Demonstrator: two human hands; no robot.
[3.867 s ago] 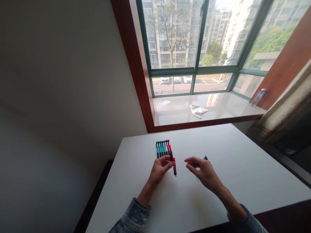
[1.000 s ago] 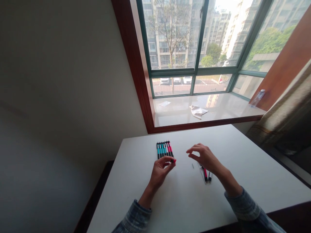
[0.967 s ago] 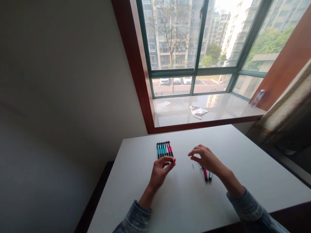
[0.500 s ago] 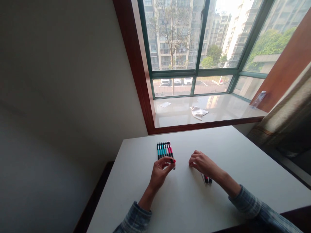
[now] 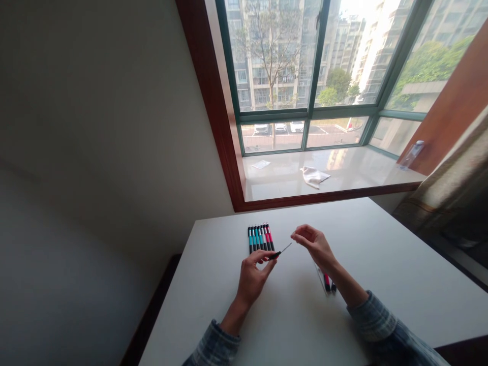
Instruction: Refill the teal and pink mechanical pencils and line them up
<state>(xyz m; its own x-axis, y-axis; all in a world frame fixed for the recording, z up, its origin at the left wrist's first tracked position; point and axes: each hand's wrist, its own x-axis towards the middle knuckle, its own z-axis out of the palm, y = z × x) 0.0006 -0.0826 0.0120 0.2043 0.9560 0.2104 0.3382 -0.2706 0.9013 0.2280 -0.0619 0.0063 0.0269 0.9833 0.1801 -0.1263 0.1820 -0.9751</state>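
My left hand (image 5: 250, 274) pinches a black pen piece (image 5: 275, 254) with a thin refill (image 5: 285, 248) sticking out up and to the right. My right hand (image 5: 314, 245) hovers just right of the refill's end. Its thumb and forefinger are pinched on a small pen part too tiny to make out. A tidy row of several teal and pink pens (image 5: 260, 238) lies on the white table (image 5: 381, 264) just beyond my left hand. Loose pen parts (image 5: 328, 282), one of them pink, lie beside my right forearm.
Behind the table, a window sill (image 5: 343, 178) carries a crumpled white cloth (image 5: 313, 176), a small paper (image 5: 261, 164) and a plastic bottle (image 5: 412, 152). A curtain (image 5: 450, 188) hangs at the right. The table's left edge drops to a dark floor.
My right hand went down to the table by the small part, then rose pinched toward my left hand. The refill now sticks out of the piece in my left hand.
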